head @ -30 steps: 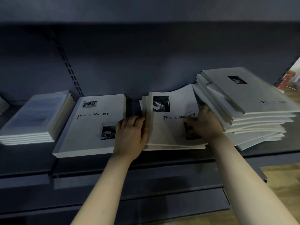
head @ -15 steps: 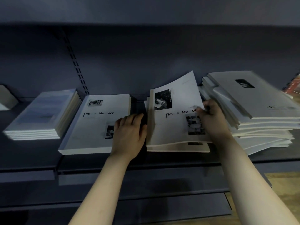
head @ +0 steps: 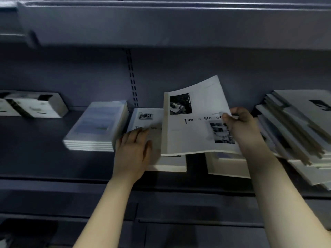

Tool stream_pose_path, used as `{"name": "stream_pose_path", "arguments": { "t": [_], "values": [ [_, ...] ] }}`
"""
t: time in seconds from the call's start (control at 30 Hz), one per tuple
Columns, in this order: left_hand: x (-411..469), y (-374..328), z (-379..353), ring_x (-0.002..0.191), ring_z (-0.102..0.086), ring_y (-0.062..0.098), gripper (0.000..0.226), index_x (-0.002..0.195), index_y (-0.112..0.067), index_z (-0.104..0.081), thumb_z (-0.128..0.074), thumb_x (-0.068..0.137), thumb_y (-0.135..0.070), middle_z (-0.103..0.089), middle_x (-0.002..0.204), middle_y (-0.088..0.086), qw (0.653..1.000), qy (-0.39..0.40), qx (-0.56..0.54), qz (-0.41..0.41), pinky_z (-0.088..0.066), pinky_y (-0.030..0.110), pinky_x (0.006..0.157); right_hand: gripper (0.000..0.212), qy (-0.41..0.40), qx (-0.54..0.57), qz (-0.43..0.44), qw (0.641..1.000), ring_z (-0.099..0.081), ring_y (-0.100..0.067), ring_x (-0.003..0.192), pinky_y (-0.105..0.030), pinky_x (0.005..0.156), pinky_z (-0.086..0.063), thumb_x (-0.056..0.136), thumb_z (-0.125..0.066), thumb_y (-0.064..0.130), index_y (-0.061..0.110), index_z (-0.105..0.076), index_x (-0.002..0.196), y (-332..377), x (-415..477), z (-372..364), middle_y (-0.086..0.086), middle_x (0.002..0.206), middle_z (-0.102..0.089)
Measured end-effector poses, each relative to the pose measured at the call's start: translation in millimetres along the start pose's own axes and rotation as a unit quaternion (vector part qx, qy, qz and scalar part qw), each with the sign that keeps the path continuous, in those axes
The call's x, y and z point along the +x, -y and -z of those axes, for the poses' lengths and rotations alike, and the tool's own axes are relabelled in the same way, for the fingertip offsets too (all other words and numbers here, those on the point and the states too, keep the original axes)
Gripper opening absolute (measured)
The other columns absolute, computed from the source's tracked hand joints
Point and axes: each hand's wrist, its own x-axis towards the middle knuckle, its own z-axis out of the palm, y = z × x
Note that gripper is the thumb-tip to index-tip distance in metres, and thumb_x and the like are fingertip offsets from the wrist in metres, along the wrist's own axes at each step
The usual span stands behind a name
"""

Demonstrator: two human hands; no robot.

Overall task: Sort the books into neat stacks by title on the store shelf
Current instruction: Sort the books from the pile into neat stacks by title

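My right hand (head: 240,128) grips the right edge of a white "Time & Memory" book (head: 191,126) and holds it lifted and tilted above the shelf. Partly under it on the left lies another "Time & Memory" book (head: 148,120); my left hand (head: 133,151) rests flat on its cover, fingers spread. Below the lifted book, to the right, the remaining small stack (head: 227,165) shows a different cover. A neat stack of blue-covered books (head: 96,126) sits to the left of both.
A tall, untidy pile of white books (head: 295,129) leans at the right. White boxes (head: 35,106) stand at the far left. The dark shelf board (head: 53,163) has a front lip, and another shelf (head: 161,24) hangs close overhead.
My right hand has raised the top "Time & Memory" book off its stack and carried it left, over the left book. My left hand slid onto the left book's cover.
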Motion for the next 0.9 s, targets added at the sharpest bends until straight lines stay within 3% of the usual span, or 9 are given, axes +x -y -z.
{"name": "stream_pose_path", "arguments": {
  "t": [0.17,0.27,0.37,0.43,0.57,0.7,0.9],
  "values": [
    [-15,52,21,0.112,-0.052,0.032,0.05,0.126,-0.013,-0.055,-0.032,0.089,-0.036,-0.058,0.125,0.01,0.999,-0.023,0.011,0.019,-0.037,0.046,0.096,0.018,0.02,0.012,-0.028,0.999,-0.046,-0.012,0.062,-0.023,0.056,-0.038,0.095,-0.055,0.016,0.001,-0.047,0.09,6,-20,-64,-0.003,0.071,-0.049],
    [-24,76,28,0.109,-0.054,0.033,0.046,0.121,-0.011,-0.059,-0.035,0.09,-0.035,-0.06,0.123,0.01,0.998,-0.048,0.01,0.035,-0.039,0.045,0.093,0.025,0.026,0.025,-0.039,0.999,-0.047,-0.012,0.06,-0.026,0.058,-0.036,0.095,-0.054,0.013,0.016,-0.043,0.073,5,-30,-93,0.0,0.07,-0.05],
    [-32,94,31,0.107,-0.055,0.035,0.046,0.119,-0.011,-0.06,-0.036,0.088,-0.034,-0.059,0.123,0.011,0.998,-0.045,0.011,0.041,-0.04,0.046,0.091,0.006,0.027,0.003,-0.043,0.999,-0.055,-0.012,0.069,-0.025,0.058,-0.038,0.096,-0.054,0.02,0.017,-0.052,0.091,3,-38,-113,0.0,0.081,-0.059],
    [-36,102,31,0.109,-0.054,0.034,0.047,0.12,-0.011,-0.06,-0.035,0.088,-0.035,-0.058,0.125,0.01,0.999,-0.035,0.015,0.039,-0.039,0.046,0.093,0.005,0.023,-0.011,-0.041,0.999,-0.055,-0.011,0.07,-0.024,0.057,-0.038,0.097,-0.054,0.021,0.016,-0.054,0.098,2,-42,-121,0.001,0.082,-0.058],
    [-44,108,29,0.111,-0.054,0.031,0.045,0.118,-0.011,-0.061,-0.036,0.087,-0.032,-0.059,0.123,0.009,0.999,-0.04,0.012,0.03,-0.039,0.045,0.094,0.007,0.017,-0.06,-0.013,0.998,-0.051,-0.005,0.067,-0.02,0.052,-0.034,0.097,-0.053,0.02,0.014,-0.054,0.1,3,-47,-130,0.002,0.078,-0.056],
    [-51,112,26,0.109,-0.05,0.028,0.042,0.116,-0.011,-0.062,-0.039,0.088,-0.031,-0.059,0.118,0.008,0.998,-0.053,0.008,0.019,-0.038,0.042,0.089,0.012,0.012,-0.179,0.029,0.983,-0.047,-0.004,0.06,-0.013,0.042,-0.027,0.097,-0.053,0.022,0.012,-0.055,0.09,1,-45,-132,-0.001,0.073,-0.054],
    [-51,114,23,0.102,-0.049,0.025,0.039,0.113,-0.012,-0.063,-0.04,0.088,-0.031,-0.06,0.112,0.007,0.998,-0.053,0.014,0.007,-0.036,0.037,0.084,0.017,0.0,-0.267,0.059,0.962,-0.049,-0.018,0.071,-0.016,0.051,-0.024,0.096,-0.055,0.023,0.007,-0.061,0.097,2,-42,-133,-0.006,0.084,-0.059]
  ]
}}
